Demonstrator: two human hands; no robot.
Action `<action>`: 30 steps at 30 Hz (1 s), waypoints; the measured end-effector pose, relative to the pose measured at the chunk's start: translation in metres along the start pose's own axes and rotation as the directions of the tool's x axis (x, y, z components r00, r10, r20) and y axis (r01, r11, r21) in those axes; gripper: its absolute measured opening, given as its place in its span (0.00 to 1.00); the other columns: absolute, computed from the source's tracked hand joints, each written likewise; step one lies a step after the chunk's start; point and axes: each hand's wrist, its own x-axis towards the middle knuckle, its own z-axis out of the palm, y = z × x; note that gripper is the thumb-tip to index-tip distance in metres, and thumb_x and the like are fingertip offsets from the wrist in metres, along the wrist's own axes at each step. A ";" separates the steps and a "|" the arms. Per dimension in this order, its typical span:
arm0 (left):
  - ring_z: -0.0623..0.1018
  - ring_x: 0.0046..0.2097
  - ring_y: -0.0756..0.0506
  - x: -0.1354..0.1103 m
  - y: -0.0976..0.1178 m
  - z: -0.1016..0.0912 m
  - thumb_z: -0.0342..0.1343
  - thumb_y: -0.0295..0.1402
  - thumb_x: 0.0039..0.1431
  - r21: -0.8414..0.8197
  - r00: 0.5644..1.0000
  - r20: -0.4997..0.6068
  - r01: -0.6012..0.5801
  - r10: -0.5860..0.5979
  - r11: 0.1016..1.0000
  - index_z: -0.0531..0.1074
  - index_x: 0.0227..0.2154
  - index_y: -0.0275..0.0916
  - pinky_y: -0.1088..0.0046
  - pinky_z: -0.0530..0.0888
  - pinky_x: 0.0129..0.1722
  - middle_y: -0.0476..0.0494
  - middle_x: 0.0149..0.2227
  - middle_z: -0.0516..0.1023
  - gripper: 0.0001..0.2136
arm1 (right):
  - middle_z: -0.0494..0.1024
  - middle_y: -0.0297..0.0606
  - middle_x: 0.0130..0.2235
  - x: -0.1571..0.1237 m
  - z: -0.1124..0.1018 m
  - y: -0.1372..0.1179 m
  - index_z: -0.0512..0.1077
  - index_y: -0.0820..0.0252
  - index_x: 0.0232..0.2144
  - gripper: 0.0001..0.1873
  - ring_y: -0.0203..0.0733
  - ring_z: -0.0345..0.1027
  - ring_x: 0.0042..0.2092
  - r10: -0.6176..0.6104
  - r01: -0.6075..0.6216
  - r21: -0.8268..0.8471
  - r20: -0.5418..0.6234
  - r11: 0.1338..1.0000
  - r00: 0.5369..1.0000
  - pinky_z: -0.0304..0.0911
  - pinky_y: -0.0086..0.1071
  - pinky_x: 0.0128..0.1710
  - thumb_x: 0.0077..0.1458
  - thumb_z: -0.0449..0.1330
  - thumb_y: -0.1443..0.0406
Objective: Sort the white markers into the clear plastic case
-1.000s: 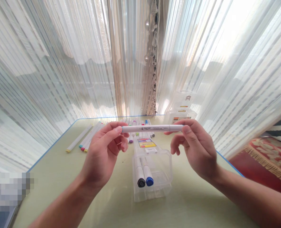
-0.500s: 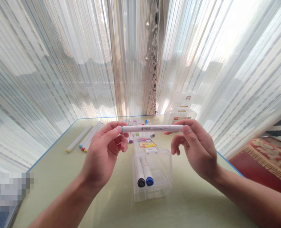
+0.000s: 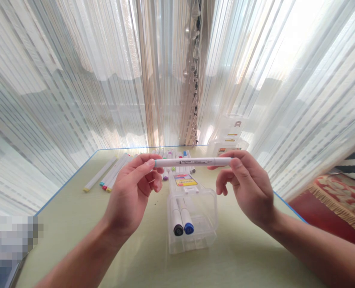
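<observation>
I hold a white marker (image 3: 192, 162) level in the air, one end in each hand. My left hand (image 3: 132, 196) pinches its left end between thumb and fingertips. My right hand (image 3: 245, 186) pinches its right end the same way. Below the marker a clear plastic case (image 3: 206, 218) lies on the pale green table (image 3: 75, 216). Inside the case lie two markers, one with a black cap (image 3: 178, 230) and one with a blue cap (image 3: 188, 228), their caps towards me.
Several loose markers (image 3: 107, 176) lie on the table at the back left, and more lie in a row (image 3: 177, 158) behind the case. Stacked clear cases (image 3: 230, 138) stand at the back right against sheer curtains. A patterned rug (image 3: 341, 196) shows at the right.
</observation>
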 end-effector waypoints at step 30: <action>0.69 0.24 0.54 0.000 0.001 0.001 0.61 0.32 0.57 0.025 1.000 -0.023 -0.013 0.014 1.000 0.78 0.33 0.34 0.79 0.65 0.24 0.48 0.26 0.74 0.06 | 0.81 0.35 0.30 -0.002 -0.003 0.005 0.72 0.58 0.40 0.11 0.34 0.69 0.18 -0.006 0.004 0.061 0.036 0.998 0.999 0.62 0.28 0.16 0.70 0.52 0.60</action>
